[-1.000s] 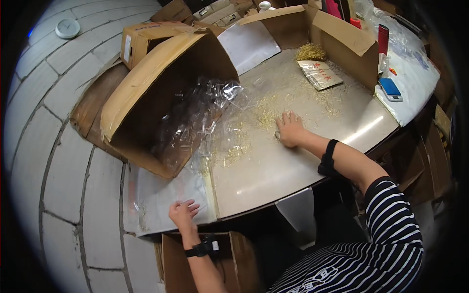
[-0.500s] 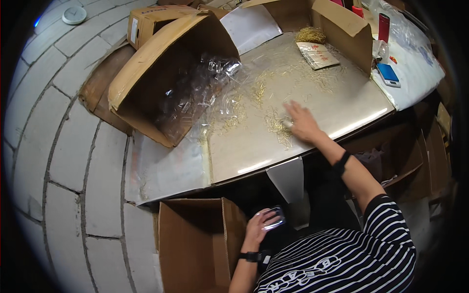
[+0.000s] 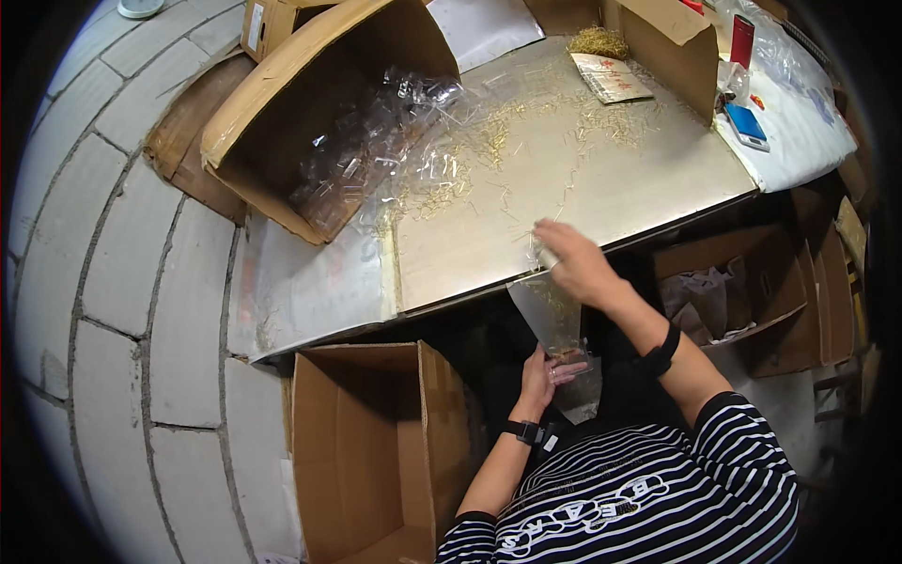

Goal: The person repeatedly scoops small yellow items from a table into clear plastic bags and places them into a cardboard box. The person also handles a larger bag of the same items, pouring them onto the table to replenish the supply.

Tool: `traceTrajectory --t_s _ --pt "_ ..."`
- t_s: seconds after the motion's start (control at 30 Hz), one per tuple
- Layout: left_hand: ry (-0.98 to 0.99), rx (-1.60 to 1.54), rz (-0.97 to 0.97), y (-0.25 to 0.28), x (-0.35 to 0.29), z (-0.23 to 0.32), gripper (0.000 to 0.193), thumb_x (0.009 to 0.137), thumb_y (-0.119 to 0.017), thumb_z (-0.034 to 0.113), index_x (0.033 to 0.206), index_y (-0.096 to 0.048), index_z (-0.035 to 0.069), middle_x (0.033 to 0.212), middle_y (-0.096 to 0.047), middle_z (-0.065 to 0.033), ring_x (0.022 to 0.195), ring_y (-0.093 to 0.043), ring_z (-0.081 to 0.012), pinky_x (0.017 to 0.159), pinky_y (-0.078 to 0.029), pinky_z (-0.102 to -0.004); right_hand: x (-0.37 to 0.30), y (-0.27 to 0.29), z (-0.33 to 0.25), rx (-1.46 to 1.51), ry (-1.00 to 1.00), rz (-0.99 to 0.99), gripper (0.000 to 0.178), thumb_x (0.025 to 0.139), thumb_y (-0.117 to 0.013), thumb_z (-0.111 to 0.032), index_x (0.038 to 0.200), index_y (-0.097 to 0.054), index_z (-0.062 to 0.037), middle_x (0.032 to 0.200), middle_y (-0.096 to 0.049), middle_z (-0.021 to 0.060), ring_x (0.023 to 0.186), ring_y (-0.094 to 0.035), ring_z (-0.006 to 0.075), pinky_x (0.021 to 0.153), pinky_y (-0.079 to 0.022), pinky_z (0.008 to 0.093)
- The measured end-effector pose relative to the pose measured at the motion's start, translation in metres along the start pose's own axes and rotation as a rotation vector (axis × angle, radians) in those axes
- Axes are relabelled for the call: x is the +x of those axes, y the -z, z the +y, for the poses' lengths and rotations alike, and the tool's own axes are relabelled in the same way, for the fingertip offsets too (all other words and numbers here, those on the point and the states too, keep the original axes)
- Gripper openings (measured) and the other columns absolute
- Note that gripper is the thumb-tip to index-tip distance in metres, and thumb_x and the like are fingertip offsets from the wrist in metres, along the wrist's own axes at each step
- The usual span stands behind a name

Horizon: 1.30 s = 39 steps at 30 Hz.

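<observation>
At the table's front edge, my right hand reaches palm down with fingers stretched out over small gold-coloured wire pieces. A pale patch shows by its thumb; whether it is a wrap or a held thing is unclear. Just below hangs a grey sheet-metal chute, with gold bits on its surface. My left hand holds a small clear plastic box against the chute's lower part. What lies inside the box is too small to make out.
A tilted cardboard box spills clear plastic boxes onto the metal-topped table. An open carton stands at my lower left, another under the table at right. A blue-topped scale and red cylinder are far right.
My right hand has drawn back to the table edge, bringing gold pieces from the table to the chute. My left hand has carried the clear box rightward and up to the chute.
</observation>
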<state>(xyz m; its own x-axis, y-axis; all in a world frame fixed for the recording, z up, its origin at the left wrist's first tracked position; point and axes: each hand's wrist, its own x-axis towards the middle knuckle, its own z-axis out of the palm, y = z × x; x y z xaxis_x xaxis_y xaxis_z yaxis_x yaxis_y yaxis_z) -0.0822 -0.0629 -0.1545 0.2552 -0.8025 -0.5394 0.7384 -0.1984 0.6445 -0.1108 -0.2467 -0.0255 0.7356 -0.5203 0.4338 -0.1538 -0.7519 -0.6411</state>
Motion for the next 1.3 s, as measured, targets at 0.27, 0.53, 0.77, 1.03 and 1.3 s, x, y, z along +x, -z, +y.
traceTrajectory --t_s 0.27,0.53,0.77,1.03,1.3 --pt "0.041 0.019 -0.018 0.02 0.015 -0.028 0.046 0.098 -0.031 0.033 0.116 -0.05 -0.005 0.103 -0.065 -0.0178 0.083 -0.068 -0.0308 0.056 -0.057 -0.0296 0.059 0.021 0.094 -0.335 -0.233 0.12 0.048 0.093 -0.047 -0.033 0.129 -0.046 -0.0009 0.136 -0.043 0.0211 0.129 -0.037 0.0338 0.108 -0.027 0.0388" --pt "-0.095 -0.23 0.11 0.024 0.04 -0.037 0.037 0.098 -0.038 0.029 0.11 -0.054 -0.002 0.096 -0.064 -0.0122 0.074 -0.067 -0.0236 0.055 -0.057 -0.0341 0.078 -0.046 0.031 -0.395 0.015 -0.257 0.06 0.093 -0.042 -0.044 0.138 -0.036 -0.0042 0.146 -0.03 0.0186 0.137 -0.025 0.0305 0.112 -0.021 0.039" --pt "-0.148 -0.042 0.167 0.035 0.035 -0.035 0.032 0.097 -0.041 0.028 0.108 -0.055 0.001 0.093 -0.063 -0.0099 0.072 -0.067 -0.0218 0.051 -0.057 -0.0322 0.054 -0.05 0.017 -0.245 0.057 -0.225 0.045 0.092 -0.047 -0.027 0.127 -0.046 0.0009 0.135 -0.043 0.0191 0.128 -0.038 0.0319 0.104 -0.033 0.0379" --pt "-0.094 -0.103 0.148 0.016 0.028 -0.018 0.035 0.097 -0.036 0.028 0.111 -0.054 0.001 0.093 -0.065 -0.0113 0.07 -0.068 -0.0208 0.049 -0.056 -0.0295 0.052 -0.038 0.03 -0.17 0.155 -0.277 0.049 0.093 -0.045 -0.031 0.131 -0.042 -0.0001 0.14 -0.038 0.0181 0.132 -0.033 0.0315 0.109 -0.026 0.0428" --pt "-0.13 -0.089 0.121 0.006 0.02 -0.014 0.035 0.097 -0.036 0.029 0.108 -0.054 0.001 0.089 -0.065 -0.0115 0.068 -0.067 -0.0206 0.048 -0.055 -0.0282 -0.025 -0.008 -0.021 -0.141 0.17 -0.288 0.041 0.085 -0.055 -0.012 0.123 -0.049 0.0029 0.133 -0.046 0.0194 0.128 -0.039 0.0312 0.105 -0.034 0.0394"
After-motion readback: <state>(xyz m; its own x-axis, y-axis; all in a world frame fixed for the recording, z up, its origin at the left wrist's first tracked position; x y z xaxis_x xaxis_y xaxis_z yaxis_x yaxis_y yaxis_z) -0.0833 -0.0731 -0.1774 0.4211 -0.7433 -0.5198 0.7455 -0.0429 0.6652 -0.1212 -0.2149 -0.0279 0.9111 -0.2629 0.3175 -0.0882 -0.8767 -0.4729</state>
